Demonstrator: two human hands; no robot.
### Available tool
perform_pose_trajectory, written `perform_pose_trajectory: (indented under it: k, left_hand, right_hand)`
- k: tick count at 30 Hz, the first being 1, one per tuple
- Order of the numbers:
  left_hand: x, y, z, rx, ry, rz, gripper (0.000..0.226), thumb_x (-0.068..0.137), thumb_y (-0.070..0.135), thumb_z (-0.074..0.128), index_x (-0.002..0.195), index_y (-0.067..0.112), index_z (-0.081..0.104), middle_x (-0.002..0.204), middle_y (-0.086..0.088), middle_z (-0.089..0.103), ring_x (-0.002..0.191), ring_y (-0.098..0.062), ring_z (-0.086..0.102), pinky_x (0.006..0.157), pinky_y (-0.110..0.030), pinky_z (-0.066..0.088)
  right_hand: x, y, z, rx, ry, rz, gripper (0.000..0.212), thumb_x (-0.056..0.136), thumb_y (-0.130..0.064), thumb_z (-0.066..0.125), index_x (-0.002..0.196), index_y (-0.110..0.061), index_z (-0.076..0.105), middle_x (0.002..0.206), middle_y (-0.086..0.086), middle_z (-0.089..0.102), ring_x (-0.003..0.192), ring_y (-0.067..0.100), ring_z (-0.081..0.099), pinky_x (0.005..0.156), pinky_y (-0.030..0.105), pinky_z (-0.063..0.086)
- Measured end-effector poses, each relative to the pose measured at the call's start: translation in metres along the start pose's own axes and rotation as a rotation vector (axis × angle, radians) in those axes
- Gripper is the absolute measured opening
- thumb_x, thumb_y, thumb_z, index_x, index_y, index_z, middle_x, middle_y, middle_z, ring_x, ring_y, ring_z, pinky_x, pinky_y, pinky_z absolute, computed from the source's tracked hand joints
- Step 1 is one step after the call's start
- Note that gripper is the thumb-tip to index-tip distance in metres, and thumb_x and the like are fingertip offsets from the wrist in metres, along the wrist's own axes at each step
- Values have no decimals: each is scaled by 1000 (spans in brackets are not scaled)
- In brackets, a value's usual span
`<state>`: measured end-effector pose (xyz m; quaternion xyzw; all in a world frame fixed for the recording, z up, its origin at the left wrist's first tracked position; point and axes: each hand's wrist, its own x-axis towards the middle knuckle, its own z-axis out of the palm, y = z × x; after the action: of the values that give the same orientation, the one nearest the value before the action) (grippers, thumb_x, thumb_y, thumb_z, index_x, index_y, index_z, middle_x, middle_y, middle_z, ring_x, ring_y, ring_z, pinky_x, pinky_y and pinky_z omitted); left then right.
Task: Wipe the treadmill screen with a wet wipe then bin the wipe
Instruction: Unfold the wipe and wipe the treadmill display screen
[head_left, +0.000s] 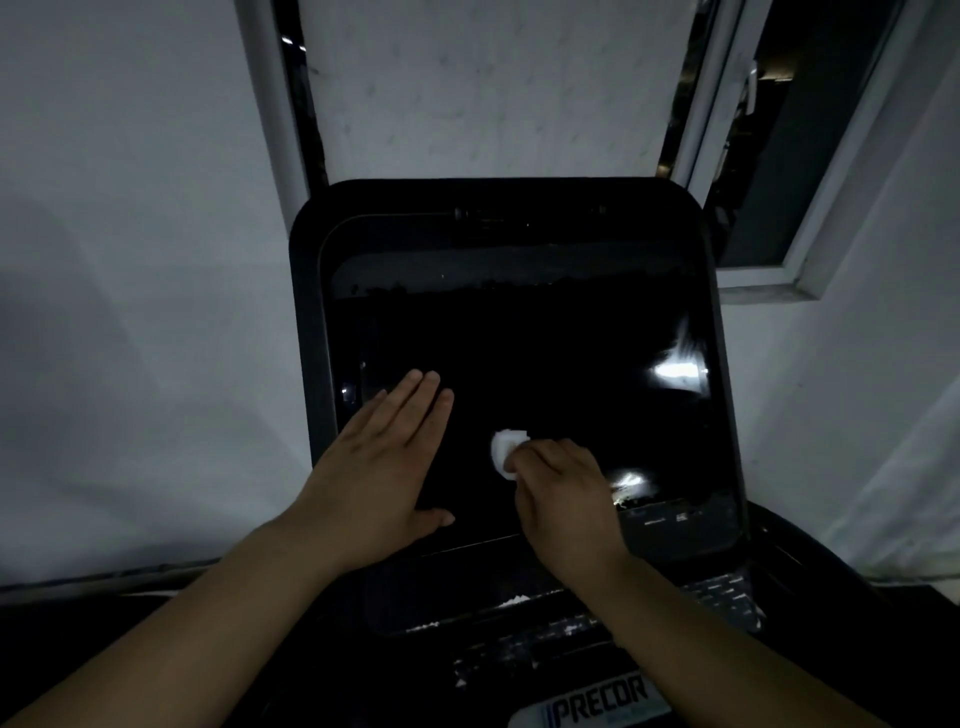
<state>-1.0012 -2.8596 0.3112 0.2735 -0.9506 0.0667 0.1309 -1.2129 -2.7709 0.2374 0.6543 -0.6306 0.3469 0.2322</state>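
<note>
While pressed down, wipe (506, 451) (bunched) protrudes beyond right grip (558, 486).

Single view, from a wide-angle camera worn on the person's head. It looks forward and steeply down, close above the treadmill screen (519, 353), which fills the middle of the frame. Both forearms enter from the bottom edge; the left hand (387, 457) and the right hand (563, 493) lie near the centre. A white wall (130, 260) bends outward at the sides, and an open window (779, 156) sits at upper right. No second view shares the scene.
</note>
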Motion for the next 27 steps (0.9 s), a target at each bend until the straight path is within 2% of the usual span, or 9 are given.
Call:
perform_pose_trajectory:
  k: [2, 7, 10, 14, 19, 23, 27]
  left_hand:
    - [4, 3, -7, -50, -39, -19, 118, 88, 71, 55, 153, 22, -30, 160, 3, -40, 147, -10, -36, 105, -20, -30]
    - [15, 5, -26, -90, -61, -3, 119, 86, 71, 58, 154, 22, -26, 164, 3, -33, 150, -9, -30, 118, -26, -15]
    - [24, 8, -40, -115, -62, 9, 119, 86, 71, 59, 156, 23, -24, 163, 6, -33, 149, -7, -29, 114, -25, -15]
    - [34, 12, -55, -141, -55, 29, 120, 85, 71, 60, 157, 24, -23, 163, 7, -31, 149, -6, -28, 113, -25, -13]
    - [44, 18, -67, -145, -47, 49, 121, 83, 72, 63, 159, 24, -18, 167, 6, -25, 150, -5, -22, 116, -24, -8]
    - [46, 24, -78, -140, -51, 40, 124, 80, 72, 66, 160, 23, -15, 169, 4, -19, 154, -9, -16, 125, -29, 0]
    - [45, 33, -89, -133, -47, 28, 125, 80, 71, 68, 160, 22, -14, 170, 1, -16, 155, -12, -14, 125, -30, 2]
  right_hand:
    - [17, -3, -13, 11, -10, -18, 21, 77, -6, 52, 92, -12, 65, 90, 7, 66, 76, 31, 61, 69, 41, 53]
    - [55, -6, -45, -45, -15, -71, 22, 78, -12, 51, 90, -9, 69, 91, 8, 66, 78, 29, 63, 71, 38, 53]
    - [66, -2, -59, -88, -15, -87, 16, 74, -8, 58, 84, -10, 71, 86, 8, 66, 76, 29, 63, 70, 35, 52]
    - [75, 2, -76, -131, -57, -88, 20, 75, -13, 48, 77, -9, 68, 76, 8, 64, 67, 27, 60, 62, 36, 53]
    - [84, 6, -101, -172, -73, -26, 12, 69, -5, 63, 78, -11, 69, 71, 8, 65, 63, 29, 60, 59, 37, 54]
    - [91, 6, -118, -178, -14, 6, 25, 67, 4, 71, 83, -15, 68, 65, 5, 63, 57, 29, 58, 56, 33, 48]
    - [90, 6, -134, -203, 49, -5, 30, 67, 5, 77, 82, -17, 64, 63, 1, 61, 55, 25, 57, 59, 28, 36]
